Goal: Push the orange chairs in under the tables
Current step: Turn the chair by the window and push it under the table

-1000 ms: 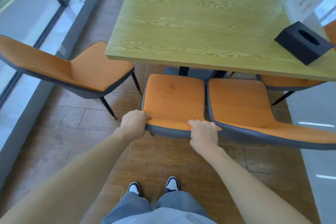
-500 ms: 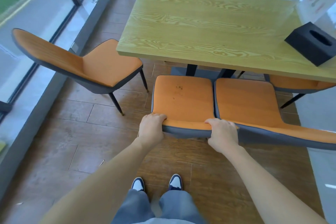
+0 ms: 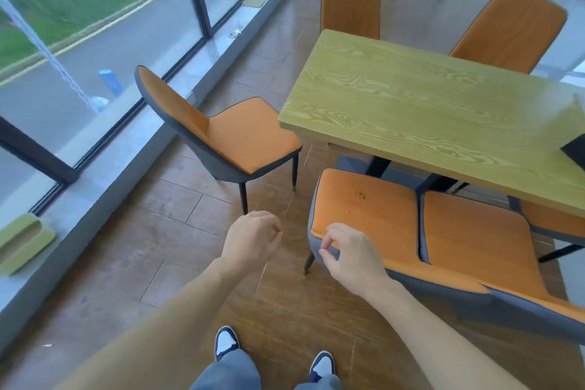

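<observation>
End chair stands out from the table's short side, up and left of both hands

The end chair (image 3: 240, 139) sits clear of the wooden table (image 3: 443, 111), its seat front just beside the table's near-left corner and its back toward the window (image 3: 95, 25); its seat-to-back line runs roughly left to right, so the push would go rightward, and the left hand (image 3: 253, 239) is the nearer one. That hand hovers over the floor (image 3: 177, 250), fingers curled, holding nothing. The right hand (image 3: 346, 250) hangs over the backrest rim of the near chair (image 3: 367, 215), fingers loosely bent; I cannot tell whether they touch it. The chairs have smooth orange padded faces, grey shells and thin dark legs; the tabletop shows bold yellow-green grain, the floor brown planks
</observation>
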